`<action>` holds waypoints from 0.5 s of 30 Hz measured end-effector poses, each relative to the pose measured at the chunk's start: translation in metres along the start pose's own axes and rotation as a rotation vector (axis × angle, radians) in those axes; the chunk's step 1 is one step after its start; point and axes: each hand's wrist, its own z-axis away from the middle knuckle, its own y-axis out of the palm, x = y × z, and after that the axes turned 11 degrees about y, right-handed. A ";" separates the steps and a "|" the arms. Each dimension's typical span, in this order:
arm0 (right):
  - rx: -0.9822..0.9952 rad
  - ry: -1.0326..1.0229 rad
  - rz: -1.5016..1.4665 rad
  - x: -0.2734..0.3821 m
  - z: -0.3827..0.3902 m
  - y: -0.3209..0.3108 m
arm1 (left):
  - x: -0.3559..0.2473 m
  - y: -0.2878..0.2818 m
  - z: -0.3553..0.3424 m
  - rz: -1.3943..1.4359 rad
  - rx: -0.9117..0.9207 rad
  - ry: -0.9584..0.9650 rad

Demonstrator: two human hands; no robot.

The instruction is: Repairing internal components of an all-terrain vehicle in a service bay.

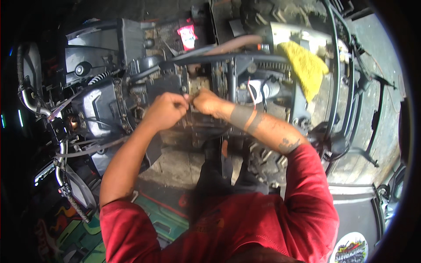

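Tan, grimy metal is showing at the middle of the stripped-down quad bike [163,85], where a blocky metal part [201,83] is sitting in the open frame, just ahead of both hands. The left hand [165,111] is forming a narrow, curled grip beside that part, thumb and fingertips lying close together; whether they are pinching something small, I cannot tell. The right hand [207,102] is bending inward from the other side, knuckles up and fingers folded toward the block, its fingertips too hidden to show whether they are gripping anything. The two hands are nearly meeting, so good work here is probably depending on one steadying while the other is doing the fine turning or seating, with light fingertip pressure rather than force. Keeping the wrists low and slightly apart would be leaving a clearer sightline into the gap, and feeling for square alignment would be sparing any threads or edges. A long frame tube [258,57] is running beyond the hands, while a yellow cloth [302,65] is draping over the rear, conveniently near for wiping grime off fingers.
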 end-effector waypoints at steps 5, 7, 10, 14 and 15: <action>0.010 -0.024 0.038 -0.003 0.000 0.000 | 0.002 0.012 0.003 0.180 -0.105 -0.114; 0.048 0.034 0.143 -0.003 -0.004 -0.006 | 0.009 0.023 0.005 0.432 -0.198 -0.226; 0.001 0.002 0.248 -0.013 -0.022 -0.004 | -0.004 0.033 0.017 1.038 -0.470 -0.497; -0.027 -0.022 0.361 -0.003 -0.013 -0.001 | -0.006 0.063 0.020 1.722 -0.777 -0.536; -0.006 -0.047 0.386 -0.002 -0.011 0.000 | -0.010 0.064 0.019 1.824 -0.840 -0.498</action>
